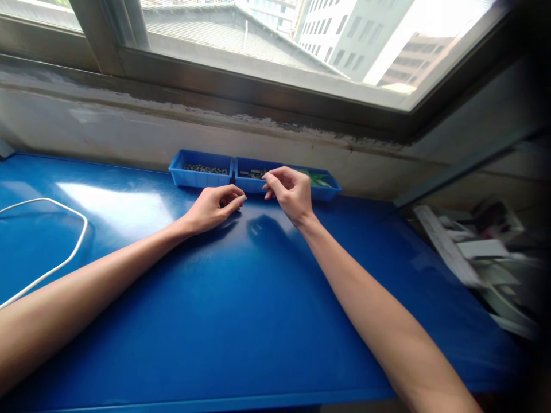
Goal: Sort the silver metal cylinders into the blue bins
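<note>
My left hand [215, 206] rests low over the blue table, in front of a small blue bin [200, 180] of small dark metal pieces [205, 169]. Its fingers are curled, with the thumb and index finger brought close together; anything between them is too small to see. My right hand [290, 192] is raised in front of a second, longer blue bin [253, 186], thumb and fingertips pinched. What the pinch holds, if anything, I cannot make out. Short dark rod-like pieces [252, 173] lie in that bin, and something green [321, 179] is at its right end.
A white cable [81, 229] loops over the left of the blue table [241, 321]. Behind the bins run a wall [129, 137] and a window frame [258, 92]. Blurred white and grey items [482, 249] are piled beyond the table's right edge.
</note>
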{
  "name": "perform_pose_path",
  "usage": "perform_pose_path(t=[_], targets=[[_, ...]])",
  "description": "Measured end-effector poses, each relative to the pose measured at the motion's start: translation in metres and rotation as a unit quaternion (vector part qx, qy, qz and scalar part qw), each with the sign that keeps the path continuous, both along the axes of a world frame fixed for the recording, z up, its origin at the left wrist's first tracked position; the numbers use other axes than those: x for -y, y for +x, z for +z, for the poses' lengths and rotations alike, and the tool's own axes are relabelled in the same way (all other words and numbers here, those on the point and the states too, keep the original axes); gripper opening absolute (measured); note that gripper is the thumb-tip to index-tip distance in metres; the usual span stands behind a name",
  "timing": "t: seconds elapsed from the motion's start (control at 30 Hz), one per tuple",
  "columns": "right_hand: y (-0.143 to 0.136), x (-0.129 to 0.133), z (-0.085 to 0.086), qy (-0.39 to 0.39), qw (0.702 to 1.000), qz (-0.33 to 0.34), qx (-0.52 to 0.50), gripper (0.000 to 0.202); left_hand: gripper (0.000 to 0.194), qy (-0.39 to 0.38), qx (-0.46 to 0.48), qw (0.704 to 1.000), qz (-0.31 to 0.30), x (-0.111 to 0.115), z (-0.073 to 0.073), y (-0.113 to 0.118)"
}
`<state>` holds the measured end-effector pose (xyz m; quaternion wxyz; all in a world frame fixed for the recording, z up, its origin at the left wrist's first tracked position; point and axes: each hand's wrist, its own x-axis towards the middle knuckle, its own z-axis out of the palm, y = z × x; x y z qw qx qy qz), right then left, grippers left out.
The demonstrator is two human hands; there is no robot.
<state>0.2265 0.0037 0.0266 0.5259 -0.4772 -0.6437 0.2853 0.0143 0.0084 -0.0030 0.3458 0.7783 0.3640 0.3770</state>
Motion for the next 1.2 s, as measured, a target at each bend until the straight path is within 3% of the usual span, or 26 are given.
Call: perform_pose_path(t=[0.23,0.37,0.53,0.77,1.0,1.2], targets=[[-0.01,0.007,-0.026,-0.009,0.984,0.038,0.173,0.045,0.039,-0.008,0.021,0.998,0.065,-0.009,-0.004,-0.004],[-0.009,0.005,-0.028,-0.019,0.977,0.026,0.211,0.046,0.037,0.009,0.008,0.997,0.079,-0.009,-0.002,-0.003],[-0.008,0.005,-0.029,0.023,0.969,-0.027,0.246,0.045,0.033,0.045,0.007,0.993,0.107,-0.005,0.001,-0.003],[-0.007,0.008,-0.034,0.071,0.92,-0.033,0.384,0.046,0.036,0.072,-0.015,0.982,0.173,-0.006,-0.004,-0.006],[-0.008,0.008,-0.03,0.043,0.875,0.012,0.482,0.046,0.032,0.033,-0.044,0.986,0.156,-0.011,-0.004,-0.005],[-0.011,0.006,-0.028,0.026,0.873,-0.003,0.486,0.045,0.032,0.048,-0.109,0.984,0.132,-0.012,-0.006,-0.003]])
